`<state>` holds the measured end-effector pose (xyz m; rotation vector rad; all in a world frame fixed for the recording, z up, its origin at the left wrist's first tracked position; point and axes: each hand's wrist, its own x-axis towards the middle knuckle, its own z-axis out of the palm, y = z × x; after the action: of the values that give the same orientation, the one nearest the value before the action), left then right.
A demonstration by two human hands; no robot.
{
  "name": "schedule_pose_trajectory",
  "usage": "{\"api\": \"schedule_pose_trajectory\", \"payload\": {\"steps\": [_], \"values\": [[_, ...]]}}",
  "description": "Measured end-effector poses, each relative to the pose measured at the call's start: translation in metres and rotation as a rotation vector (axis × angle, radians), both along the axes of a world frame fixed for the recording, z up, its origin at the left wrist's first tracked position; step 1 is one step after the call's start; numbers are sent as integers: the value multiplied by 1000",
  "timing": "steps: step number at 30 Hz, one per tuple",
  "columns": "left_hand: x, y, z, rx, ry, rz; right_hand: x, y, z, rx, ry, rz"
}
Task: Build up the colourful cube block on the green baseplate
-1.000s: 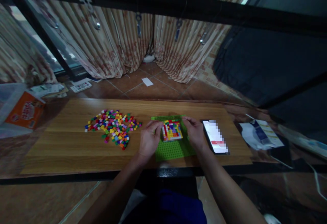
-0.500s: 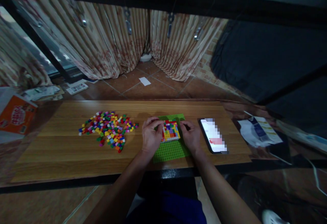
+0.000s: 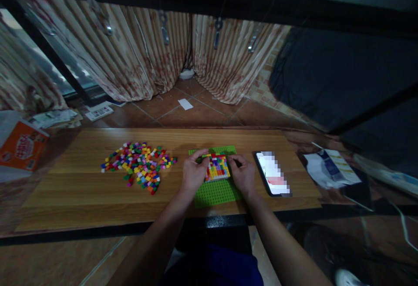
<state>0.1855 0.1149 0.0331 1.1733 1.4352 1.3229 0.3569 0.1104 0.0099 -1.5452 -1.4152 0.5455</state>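
A green studded baseplate (image 3: pixel 215 193) lies on the wooden table (image 3: pixel 81 190) in front of me. On its far half sits a patch of small coloured bricks (image 3: pixel 217 167), mostly red and yellow. My left hand (image 3: pixel 193 173) rests at the patch's left edge, fingers curled, its fingertips pinched at the patch's top left corner. My right hand (image 3: pixel 242 174) sits at the patch's right edge, fingers curled against it. What either hand pinches is too small to see. A heap of loose coloured bricks (image 3: pixel 139 165) lies to the left of my left hand.
A phone (image 3: pixel 272 173) with a lit screen lies right of the baseplate. An orange box (image 3: pixel 21 146) stands off the table's left end. Papers (image 3: pixel 329 169) lie at the right. Striped curtains (image 3: pixel 137 55) hang beyond the tiled floor.
My left fingers reached further over the top left corner of the brick patch. My right hand drew in closer to the patch's right edge. The view shifted slightly.
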Motion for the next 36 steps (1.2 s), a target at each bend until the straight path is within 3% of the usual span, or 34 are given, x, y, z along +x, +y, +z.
{"api": "schedule_pose_trajectory", "payload": {"steps": [17,22,30,36], "values": [[7,0,-5,-40,-52,21,-3,2,-6,54,-184,50],[-1,-5,-12,60,52,18,-6,1,-7,60,-232,27],[-52,-48,-28,176,257,123,-9,-4,-14,77,-250,-46],[-108,-57,-12,182,718,223,-9,-5,-16,91,-279,-52]]}}
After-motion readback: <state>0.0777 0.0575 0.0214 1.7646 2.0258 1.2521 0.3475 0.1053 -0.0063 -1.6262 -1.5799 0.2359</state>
